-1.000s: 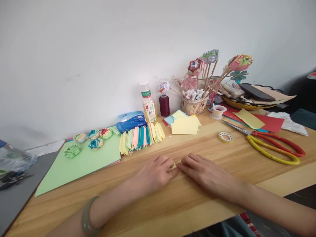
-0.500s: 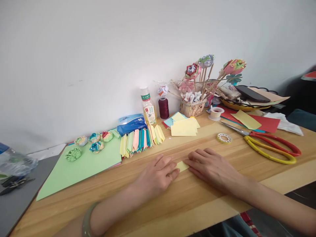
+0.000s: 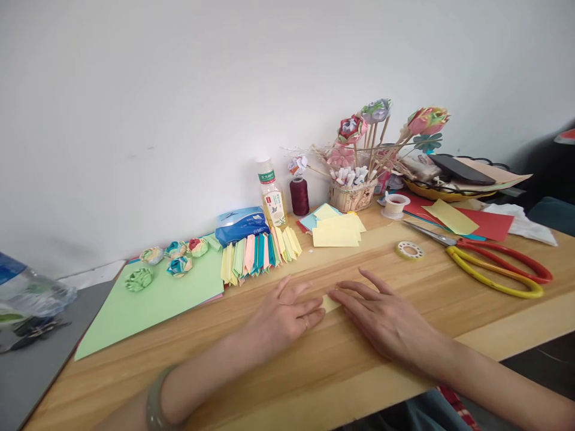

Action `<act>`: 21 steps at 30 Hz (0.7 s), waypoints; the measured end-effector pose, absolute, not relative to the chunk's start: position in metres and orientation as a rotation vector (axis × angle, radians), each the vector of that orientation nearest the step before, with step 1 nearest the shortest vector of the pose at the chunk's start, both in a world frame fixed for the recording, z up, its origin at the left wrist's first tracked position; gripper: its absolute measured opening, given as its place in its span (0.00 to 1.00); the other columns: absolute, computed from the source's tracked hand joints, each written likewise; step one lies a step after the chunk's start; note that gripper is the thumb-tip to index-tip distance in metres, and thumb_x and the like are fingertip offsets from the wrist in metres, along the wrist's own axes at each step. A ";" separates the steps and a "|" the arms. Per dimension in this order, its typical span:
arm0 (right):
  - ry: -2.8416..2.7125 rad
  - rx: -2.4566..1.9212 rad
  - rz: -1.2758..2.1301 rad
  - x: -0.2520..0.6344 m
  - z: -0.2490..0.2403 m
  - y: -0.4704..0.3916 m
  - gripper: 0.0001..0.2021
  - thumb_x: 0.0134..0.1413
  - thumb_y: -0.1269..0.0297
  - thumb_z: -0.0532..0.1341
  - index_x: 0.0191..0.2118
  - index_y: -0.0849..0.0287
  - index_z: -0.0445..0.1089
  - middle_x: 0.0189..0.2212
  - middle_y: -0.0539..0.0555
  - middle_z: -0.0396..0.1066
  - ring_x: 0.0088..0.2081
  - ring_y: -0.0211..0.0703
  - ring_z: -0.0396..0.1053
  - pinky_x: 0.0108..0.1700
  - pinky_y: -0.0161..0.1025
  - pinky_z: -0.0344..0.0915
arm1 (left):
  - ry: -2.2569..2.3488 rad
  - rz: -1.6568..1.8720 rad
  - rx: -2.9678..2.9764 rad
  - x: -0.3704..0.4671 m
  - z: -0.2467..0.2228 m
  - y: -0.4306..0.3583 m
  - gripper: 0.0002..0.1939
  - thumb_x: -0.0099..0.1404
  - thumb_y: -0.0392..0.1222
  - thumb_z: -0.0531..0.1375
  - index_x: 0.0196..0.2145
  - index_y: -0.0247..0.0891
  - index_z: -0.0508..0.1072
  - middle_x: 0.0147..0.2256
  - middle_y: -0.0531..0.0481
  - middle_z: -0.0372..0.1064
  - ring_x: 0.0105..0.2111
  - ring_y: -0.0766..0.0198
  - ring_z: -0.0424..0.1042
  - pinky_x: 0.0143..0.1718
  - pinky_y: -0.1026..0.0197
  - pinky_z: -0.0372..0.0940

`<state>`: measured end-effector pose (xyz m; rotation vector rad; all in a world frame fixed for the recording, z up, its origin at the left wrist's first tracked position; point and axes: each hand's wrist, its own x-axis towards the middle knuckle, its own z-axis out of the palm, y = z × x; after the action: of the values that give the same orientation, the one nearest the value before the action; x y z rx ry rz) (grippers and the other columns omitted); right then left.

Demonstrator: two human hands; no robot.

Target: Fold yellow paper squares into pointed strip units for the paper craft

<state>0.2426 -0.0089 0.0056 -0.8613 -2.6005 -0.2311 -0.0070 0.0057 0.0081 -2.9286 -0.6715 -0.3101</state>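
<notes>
Yellow slip point(image 3: 331, 303) lay on tabletop point(image 3: 265, 386) between left hand point(image 3: 284, 314) and right hand point(image 3: 384, 320), both loosely spread, fingertips at its ends, no clear pinch. Risk was uneven fingertip pressure skewing it, leaving a crooked crease.

Bottle point(image 3: 274, 203): far middle, upright, beside a blue packet point(image 3: 241, 225)
Thread spool point(image 3: 299, 196): dark red, right of the bottle
Scissors point(image 3: 462, 244): right, red and yellow handles
Tape roll point(image 3: 419, 254): left of the scissors' handles
</notes>
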 end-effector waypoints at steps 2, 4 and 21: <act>-2.586 -0.889 -0.207 0.244 0.005 -0.009 0.20 0.58 0.77 0.45 0.54 0.66 0.61 0.42 0.61 0.73 0.51 0.50 0.65 0.56 0.62 0.54 | -0.715 -0.285 -2.966 -0.018 0.008 0.002 0.17 0.71 0.35 0.47 0.55 0.45 0.63 0.54 0.51 0.65 0.60 0.53 0.51 0.57 0.38 0.48; -2.571 -0.910 -0.178 0.244 0.004 -0.009 0.20 0.58 0.78 0.45 0.54 0.65 0.61 0.41 0.60 0.73 0.50 0.49 0.65 0.57 0.63 0.52 | -0.765 -0.292 -2.980 -0.030 0.008 -0.005 0.18 0.70 0.34 0.48 0.55 0.47 0.63 0.53 0.51 0.65 0.60 0.53 0.51 0.56 0.36 0.48; -2.689 -0.785 0.336 0.197 0.020 -0.031 0.26 0.63 0.61 0.50 0.62 0.69 0.51 0.58 0.67 0.58 0.61 0.49 0.53 0.61 0.55 0.50 | -0.835 -0.407 -2.967 -0.055 0.009 -0.024 0.21 0.66 0.30 0.49 0.54 0.42 0.64 0.51 0.46 0.68 0.58 0.49 0.54 0.53 0.36 0.54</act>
<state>0.1967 -0.0309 0.0204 -0.7851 -2.6890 0.3356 -0.0553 -0.0236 0.0091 -2.9673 -0.8350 -0.4069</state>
